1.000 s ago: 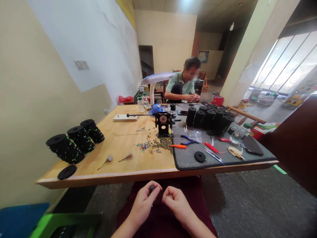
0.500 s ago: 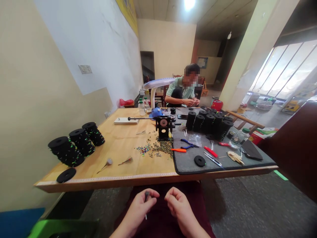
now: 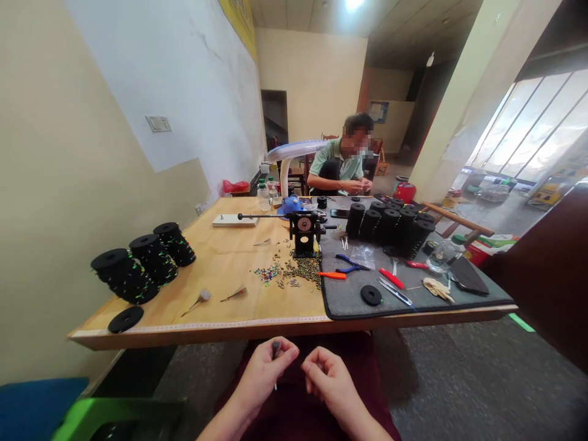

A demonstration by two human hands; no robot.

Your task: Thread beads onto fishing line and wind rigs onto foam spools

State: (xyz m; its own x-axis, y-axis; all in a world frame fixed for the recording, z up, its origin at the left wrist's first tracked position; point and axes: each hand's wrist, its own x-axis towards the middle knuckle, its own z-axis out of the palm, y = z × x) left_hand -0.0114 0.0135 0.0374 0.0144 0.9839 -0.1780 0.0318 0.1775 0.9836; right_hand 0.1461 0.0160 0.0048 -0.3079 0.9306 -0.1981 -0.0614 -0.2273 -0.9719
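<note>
Long pale wooden worktable [image 3: 220,269] stands just ahead of both hands, above the lap. The left hand [image 3: 265,375] pinches a small dark slender piece [image 3: 275,349] upright between thumb and forefinger. The right hand [image 3: 328,381] sits just beside it, fingers curled closed; whether it holds anything cannot be told.

Three spools [image 3: 142,263] are sitting on the left side of the table [image 3: 220,263], with a disc [image 3: 125,319] lying in front of them. A mat [image 3: 349,301] is lying on the right half. A winding machine [image 3: 303,231] is standing at the mat's left edge, with a pile of beads [image 3: 289,272] lying just in front. A row of spools [image 3: 390,223] is standing at the mat's back. A person [image 3: 342,168] is sitting behind the table. The left hand [image 3: 266,370] and right hand [image 3: 328,380] are resting side by side before its near edge.
</note>
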